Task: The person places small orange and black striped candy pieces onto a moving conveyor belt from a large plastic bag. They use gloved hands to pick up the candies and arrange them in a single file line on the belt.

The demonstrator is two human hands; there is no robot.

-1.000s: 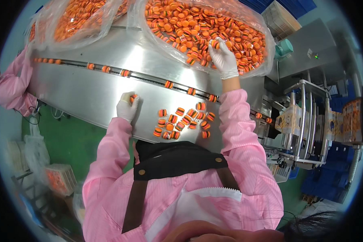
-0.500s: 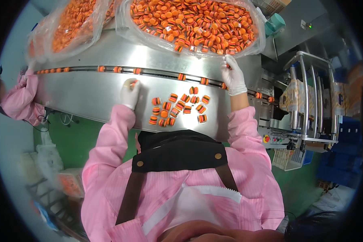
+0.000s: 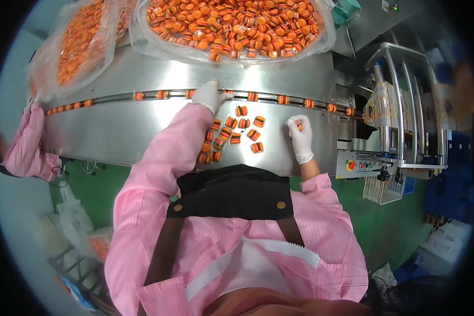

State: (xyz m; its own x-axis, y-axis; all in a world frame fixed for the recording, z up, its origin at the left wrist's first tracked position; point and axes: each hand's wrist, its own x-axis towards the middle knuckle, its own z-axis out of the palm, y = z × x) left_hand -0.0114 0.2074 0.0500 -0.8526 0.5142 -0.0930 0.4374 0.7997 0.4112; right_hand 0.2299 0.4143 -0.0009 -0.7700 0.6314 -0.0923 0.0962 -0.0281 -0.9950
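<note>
- My right hand (image 3: 301, 139) pinches an orange piece (image 3: 299, 127) over the desk's (image 3: 279, 155) right side.
- My left hand (image 3: 207, 97) covers the conveyor (image 3: 268, 98); I cannot tell its grip.
- Nearer, burger-shaped pieces (image 3: 244, 123) lie loose: orange-ended, red-and-dark-striped, clear-wrapped.

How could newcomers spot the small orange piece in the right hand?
Find the shiny steel table. At its right, the white-gloved right hand grips the small orange piece. Unlike the loose orange, burger-shaped pieces leftward, it's held, partly hidden.
</note>
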